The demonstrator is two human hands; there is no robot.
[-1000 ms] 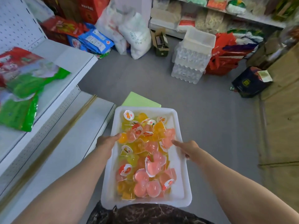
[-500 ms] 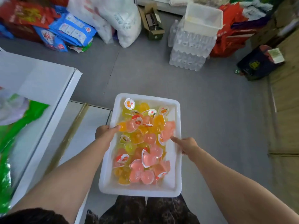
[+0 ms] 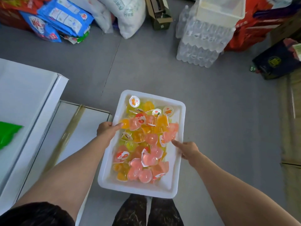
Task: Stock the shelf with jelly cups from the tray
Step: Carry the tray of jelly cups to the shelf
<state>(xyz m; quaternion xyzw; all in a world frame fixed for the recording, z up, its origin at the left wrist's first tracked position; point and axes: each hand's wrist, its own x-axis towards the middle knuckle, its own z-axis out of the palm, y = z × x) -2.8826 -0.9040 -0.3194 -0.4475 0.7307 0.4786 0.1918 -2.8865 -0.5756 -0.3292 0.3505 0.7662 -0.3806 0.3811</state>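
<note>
— So, what were the hands doing?
— Both held the tray (image 3: 181, 110). The left hand (image 3: 106, 130) gripped the left rim, thumb lying over the edge toward the cups (image 3: 143, 141), fingers hidden underneath. The right hand (image 3: 189, 148) gripped the right rim the same way, thumb inside, fingers curled under.
— Had either taken a cup?
— No. Every cup lay loose in the tray, pink, orange and yellow, heaped in the middle of the frame.
— Then what had changed?
— Mostly the view. Over the last second the upper shelf (image 3: 24, 95) slid toward the left edge, and only a corner of the green packet (image 3: 7, 136) showed at far left. The lower shelf (image 3: 84, 128) sat just beside the tray's left side, its corner close to the left hand. The grips had not altered.
— And farther out?
— Grey floor (image 3: 162, 70) beyond the tray, bottles (image 3: 200, 46) stacked at upper right.
— Meaning for the job?
— I judged that stocking hadn't started. With both hands taken up by the tray, setting it down or freeing one hand seemed needed before any cup could go on a shelf.
</note>
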